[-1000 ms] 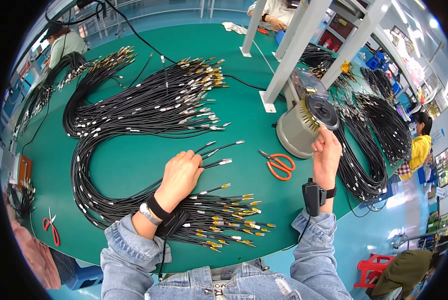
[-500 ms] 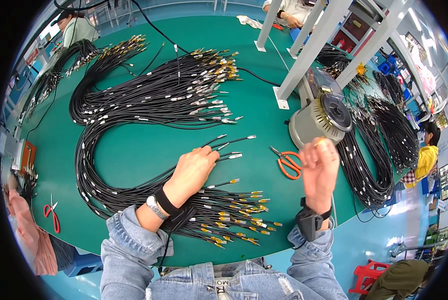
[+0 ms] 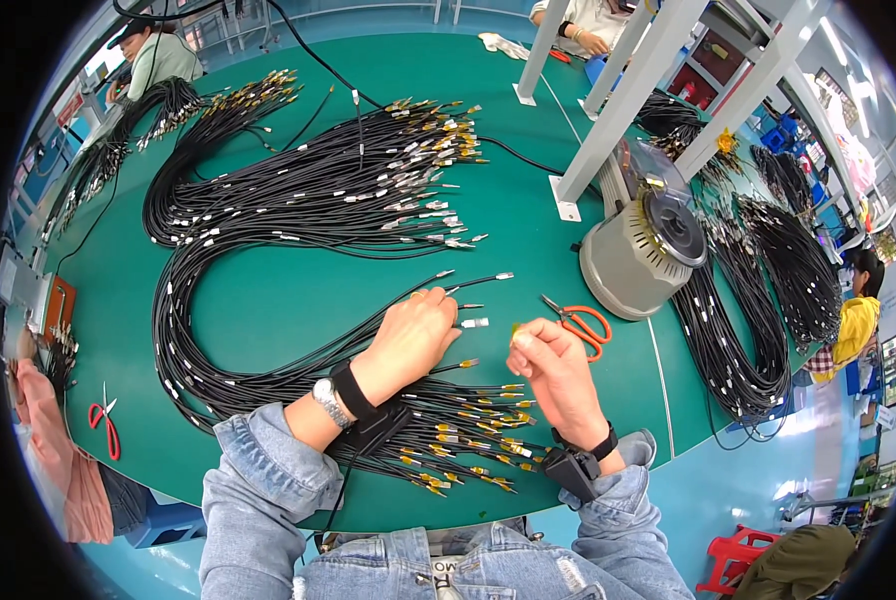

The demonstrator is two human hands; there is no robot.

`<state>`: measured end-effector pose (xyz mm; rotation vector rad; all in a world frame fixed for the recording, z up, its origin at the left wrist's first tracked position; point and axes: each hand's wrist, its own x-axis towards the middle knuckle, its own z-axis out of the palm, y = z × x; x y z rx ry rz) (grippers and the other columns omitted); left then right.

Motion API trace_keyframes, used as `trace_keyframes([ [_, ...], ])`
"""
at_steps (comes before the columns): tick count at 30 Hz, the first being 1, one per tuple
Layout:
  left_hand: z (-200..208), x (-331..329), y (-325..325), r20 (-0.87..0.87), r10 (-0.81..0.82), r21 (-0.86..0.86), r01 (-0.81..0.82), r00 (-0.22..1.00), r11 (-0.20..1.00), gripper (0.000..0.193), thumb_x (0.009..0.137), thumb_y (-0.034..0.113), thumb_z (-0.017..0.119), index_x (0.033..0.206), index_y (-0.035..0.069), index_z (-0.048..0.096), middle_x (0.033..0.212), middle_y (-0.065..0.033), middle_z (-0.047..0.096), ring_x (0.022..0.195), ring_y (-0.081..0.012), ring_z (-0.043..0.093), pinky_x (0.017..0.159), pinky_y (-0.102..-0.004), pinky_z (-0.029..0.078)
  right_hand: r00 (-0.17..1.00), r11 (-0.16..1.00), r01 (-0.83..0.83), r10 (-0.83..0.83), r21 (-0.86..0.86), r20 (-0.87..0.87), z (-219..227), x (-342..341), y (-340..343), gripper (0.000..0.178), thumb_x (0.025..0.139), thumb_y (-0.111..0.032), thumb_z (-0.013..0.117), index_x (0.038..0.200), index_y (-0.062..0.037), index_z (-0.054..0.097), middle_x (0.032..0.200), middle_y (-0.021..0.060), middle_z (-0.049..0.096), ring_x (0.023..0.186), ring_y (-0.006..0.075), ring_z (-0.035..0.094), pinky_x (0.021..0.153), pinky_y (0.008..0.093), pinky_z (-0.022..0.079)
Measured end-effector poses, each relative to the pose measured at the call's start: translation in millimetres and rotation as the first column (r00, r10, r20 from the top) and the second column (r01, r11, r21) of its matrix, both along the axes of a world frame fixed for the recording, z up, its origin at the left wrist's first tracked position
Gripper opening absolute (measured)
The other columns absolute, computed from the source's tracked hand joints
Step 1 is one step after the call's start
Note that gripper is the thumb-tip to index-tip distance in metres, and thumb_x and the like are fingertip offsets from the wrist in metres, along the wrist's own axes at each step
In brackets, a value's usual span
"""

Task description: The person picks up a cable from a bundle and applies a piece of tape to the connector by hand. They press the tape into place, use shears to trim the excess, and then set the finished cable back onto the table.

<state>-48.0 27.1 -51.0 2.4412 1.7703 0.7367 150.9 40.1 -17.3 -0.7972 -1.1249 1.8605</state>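
Note:
My left hand (image 3: 415, 330) is closed over a black cable whose white end piece (image 3: 475, 323) sticks out past the fingertips. More cable ends lie just beyond it. My right hand (image 3: 558, 375) pinches a small yellow piece of tape (image 3: 515, 331) between thumb and forefinger, a short way right of that white end. Below the hands, a fan of black cables (image 3: 468, 430) carries yellow and white tags near the tips. Orange-handled pliers (image 3: 586, 328) rest on the table behind my right hand. A grey round tape dispenser (image 3: 633, 265) stands farther right.
A large looped cable bundle (image 3: 298, 190) covers the far left of the green table (image 3: 288, 300). Grey metal posts (image 3: 608, 110) rise at the back right. More cable bundles (image 3: 728, 330) lie along the right edge. Red scissors (image 3: 106, 425) lie at left. Other people work around the table.
My right hand has moved left and nearer, from beside the tape dispenser to near the held cable's end, carrying the tape. My left hand has shifted slightly right.

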Motion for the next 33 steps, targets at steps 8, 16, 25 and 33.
trace_keyframes([
  [8,16,2,-7,0.391,0.005,-0.171,0.067,0.92,0.983,0.014,0.077,0.009,0.064,0.08,-0.001,0.056,0.071,-0.0097,0.06,0.062,-0.0249,0.06,0.056,-0.0333,0.049,0.998,0.997,0.058,-0.059,0.044,0.033,-4,0,-1,0.007,0.087,-0.009,0.057,0.086,-0.002,0.054,0.075,0.0018,0.052,0.067,0.0097,0.047,0.064,0.0245,0.04],
  [16,36,5,-28,0.549,-0.034,-0.148,0.138,0.835,0.979,0.011,0.079,0.008,0.063,0.085,0.001,0.056,0.07,-0.0074,0.061,0.059,-0.0166,0.061,0.052,-0.0278,0.048,0.972,0.971,0.189,-0.206,0.149,0.11,-6,-13,-5,0.014,0.082,-0.001,0.062,0.092,-0.0015,0.052,0.087,0.0057,0.059,0.08,0.0111,0.057,0.075,0.0243,0.047],
  [25,29,7,-28,0.331,-0.127,0.098,0.1,0.935,0.99,0.018,0.074,0.013,0.07,0.087,0.006,0.06,0.068,-0.0066,0.059,0.06,-0.021,0.059,0.054,-0.0304,0.048,0.972,0.972,0.202,-0.214,0.117,0.097,-6,-14,-9,0.018,0.079,0.002,0.064,0.09,-0.0027,0.05,0.084,0.0051,0.059,0.073,0.0103,0.057,0.069,0.023,0.047],
  [33,34,-12,-44,0.281,-0.025,0.145,-0.017,0.959,0.989,0.013,0.072,0.01,0.07,0.081,0.006,0.061,0.071,-0.007,0.061,0.065,-0.025,0.059,0.06,-0.0325,0.048,0.973,0.977,0.197,-0.205,0.077,0.11,1,-12,-9,0.019,0.079,0.003,0.064,0.088,-0.0042,0.049,0.079,0.0037,0.058,0.068,0.0094,0.055,0.065,0.0214,0.045],
])
